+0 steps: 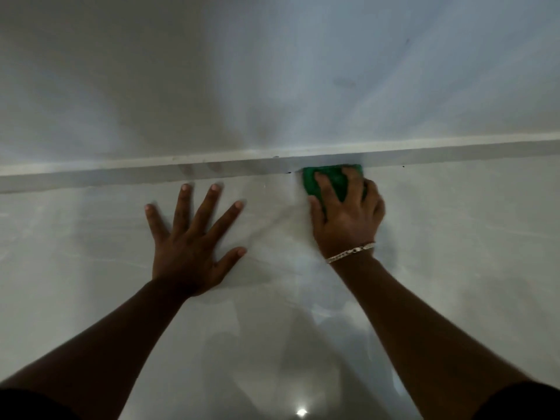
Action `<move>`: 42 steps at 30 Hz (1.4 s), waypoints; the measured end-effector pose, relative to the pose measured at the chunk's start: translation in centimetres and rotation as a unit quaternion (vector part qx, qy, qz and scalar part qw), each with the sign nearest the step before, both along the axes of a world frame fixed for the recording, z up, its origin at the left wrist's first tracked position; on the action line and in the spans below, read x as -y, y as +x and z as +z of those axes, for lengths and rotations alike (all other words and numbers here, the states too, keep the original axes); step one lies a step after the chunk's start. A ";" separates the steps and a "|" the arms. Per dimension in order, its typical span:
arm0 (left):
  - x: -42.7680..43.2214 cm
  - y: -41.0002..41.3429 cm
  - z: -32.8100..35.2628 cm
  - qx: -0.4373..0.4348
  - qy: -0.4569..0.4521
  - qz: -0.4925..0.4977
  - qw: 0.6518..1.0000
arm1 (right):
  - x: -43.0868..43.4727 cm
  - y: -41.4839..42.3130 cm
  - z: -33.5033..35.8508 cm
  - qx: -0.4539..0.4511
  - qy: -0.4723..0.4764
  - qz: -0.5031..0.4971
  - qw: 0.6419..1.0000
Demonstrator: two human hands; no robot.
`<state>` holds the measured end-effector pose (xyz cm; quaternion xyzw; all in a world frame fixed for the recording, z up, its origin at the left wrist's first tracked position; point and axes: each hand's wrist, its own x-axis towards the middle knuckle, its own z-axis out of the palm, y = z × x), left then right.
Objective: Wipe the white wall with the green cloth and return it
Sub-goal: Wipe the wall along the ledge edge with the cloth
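The white wall (454, 237) fills the lower part of the head view, glossy and streaked. My right hand (348, 213) presses the folded green cloth (331, 177) flat against the wall, right under a white ledge. Fingers cover most of the cloth; only its upper and left parts show. A silver bracelet sits on that wrist. My left hand (191, 241) lies flat on the wall to the left of the cloth, fingers spread wide, holding nothing.
A white horizontal ledge (151, 171) runs across the whole view just above both hands. Above it a pale surface (272, 71) carries faint dark smudges at the upper right. A bright light reflection (301, 412) shows at the bottom.
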<state>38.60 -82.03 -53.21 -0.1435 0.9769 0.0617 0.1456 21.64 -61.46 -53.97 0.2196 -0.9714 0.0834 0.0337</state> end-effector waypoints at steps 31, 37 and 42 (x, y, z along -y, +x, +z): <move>-0.1 -0.2 0.2 0.007 0.000 -0.006 1.000 | 5.5 2.6 1.5 0.041 -0.002 0.029 0.999; 0.0 -0.2 0.1 -0.003 0.012 -0.001 1.000 | -8.9 -7.4 1.6 0.033 0.072 -0.146 0.986; -0.2 -0.2 0.0 -0.008 0.008 -0.003 1.000 | -7.6 -8.5 1.3 0.066 0.031 -0.310 0.948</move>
